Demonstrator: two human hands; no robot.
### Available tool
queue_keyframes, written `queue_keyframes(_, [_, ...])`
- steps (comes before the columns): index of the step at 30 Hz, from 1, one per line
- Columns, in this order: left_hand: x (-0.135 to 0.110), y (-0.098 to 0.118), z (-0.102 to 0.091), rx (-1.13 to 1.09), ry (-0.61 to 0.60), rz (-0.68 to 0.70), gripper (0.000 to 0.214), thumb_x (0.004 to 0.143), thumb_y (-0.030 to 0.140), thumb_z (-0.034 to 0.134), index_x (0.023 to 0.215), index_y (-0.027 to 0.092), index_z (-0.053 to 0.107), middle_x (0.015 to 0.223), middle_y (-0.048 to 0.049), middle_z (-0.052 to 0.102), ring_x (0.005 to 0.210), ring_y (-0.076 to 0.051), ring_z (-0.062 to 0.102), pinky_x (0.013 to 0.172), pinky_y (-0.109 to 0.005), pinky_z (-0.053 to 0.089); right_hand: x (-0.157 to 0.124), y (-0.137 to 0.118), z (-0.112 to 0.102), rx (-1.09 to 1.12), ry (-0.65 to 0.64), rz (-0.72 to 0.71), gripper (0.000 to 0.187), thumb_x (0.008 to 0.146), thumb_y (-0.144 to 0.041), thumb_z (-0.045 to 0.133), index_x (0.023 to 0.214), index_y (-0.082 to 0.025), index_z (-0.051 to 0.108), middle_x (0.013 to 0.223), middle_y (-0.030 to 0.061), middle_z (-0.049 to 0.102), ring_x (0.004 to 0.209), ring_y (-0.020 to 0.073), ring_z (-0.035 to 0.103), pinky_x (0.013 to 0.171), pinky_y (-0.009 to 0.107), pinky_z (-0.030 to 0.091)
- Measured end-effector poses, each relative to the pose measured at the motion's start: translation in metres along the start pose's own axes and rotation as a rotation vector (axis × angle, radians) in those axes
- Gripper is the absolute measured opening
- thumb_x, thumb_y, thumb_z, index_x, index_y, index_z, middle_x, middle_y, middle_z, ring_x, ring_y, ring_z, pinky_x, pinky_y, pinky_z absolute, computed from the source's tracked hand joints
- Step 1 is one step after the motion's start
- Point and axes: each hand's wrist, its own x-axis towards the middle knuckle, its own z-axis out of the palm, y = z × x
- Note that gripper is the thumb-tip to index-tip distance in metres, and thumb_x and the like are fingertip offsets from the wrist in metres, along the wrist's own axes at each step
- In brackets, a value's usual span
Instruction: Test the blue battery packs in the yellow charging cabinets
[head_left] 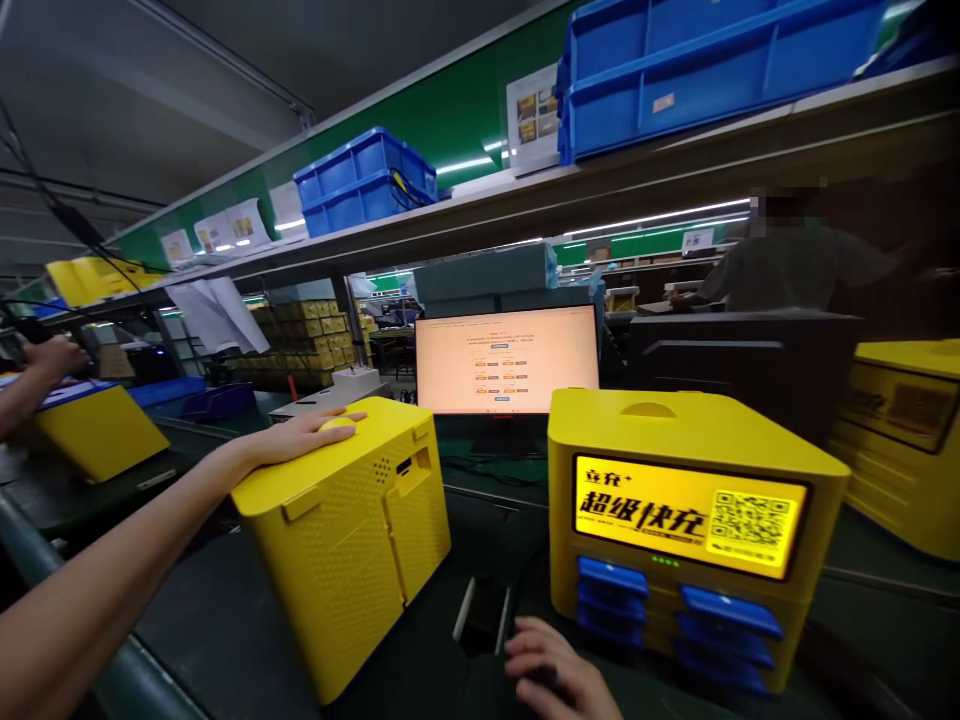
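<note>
Far left: another person's hand [52, 357] at a yellow box [97, 428] on the far bench, apart from the wearer.

Left hand [304, 436] lies flat and open on top of the near yellow cabinet [352, 530], palm over the round bump on its lid, gripping nothing. Cabinet sits left of centre on the dark bench [225, 620], turned corner-on; perforated back panel faces near-right. Boxy, no clear long axis.

Monitor [507, 360] lit behind, centre far.

Right hand [555, 672] low at near edge, fingers curled over something dark; can't tell what, or how tightly it is closed.

Second cabinet [686, 530] right of centre, lit screen and blue slots facing near.

Risk, as a judgement: pushing the near cabinet with a flat palm could skid or tip it toward the bench edge, since nothing grips it
</note>
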Motion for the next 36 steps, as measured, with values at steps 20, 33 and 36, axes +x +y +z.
queue_keyframes(20, [-0.021,0.011,0.011,-0.121,-0.042,0.062,0.056,0.082,0.065,0.034,0.131,0.039,0.041,0.145,0.0025,0.030,0.130,-0.027,0.029,0.107,-0.042,0.016,0.149,-0.099,0.034,-0.783,0.115,-0.275,0.028,0.091,-0.024,0.039,0.108,-0.018,0.061,0.077,0.0036,0.067,0.066,0.0172,0.061,0.054,0.026,0.038])
queue_keyframes(33, [-0.008,0.015,0.009,-0.033,-0.045,-0.075,0.062,0.080,0.071,0.026,0.131,0.039,0.039,0.145,0.0037,0.031,0.120,-0.030,0.041,0.100,-0.046,0.027,0.184,-0.100,0.037,-1.028,0.104,-0.240,0.019,0.089,-0.021,0.045,0.096,-0.020,0.062,0.081,0.0035,0.066,0.073,0.0197,0.059,0.060,0.029,0.038])
queue_keyframes(36, [0.005,0.020,0.003,0.081,-0.034,-0.218,0.073,0.072,0.080,0.024,0.128,0.039,0.044,0.140,-0.0008,0.039,0.112,-0.036,0.047,0.094,-0.054,0.032,0.166,-0.094,0.017,-0.998,0.120,-0.274,0.028,0.088,-0.020,0.048,0.116,-0.022,0.054,0.105,0.0056,0.061,0.098,0.0228,0.053,0.083,0.037,0.040])
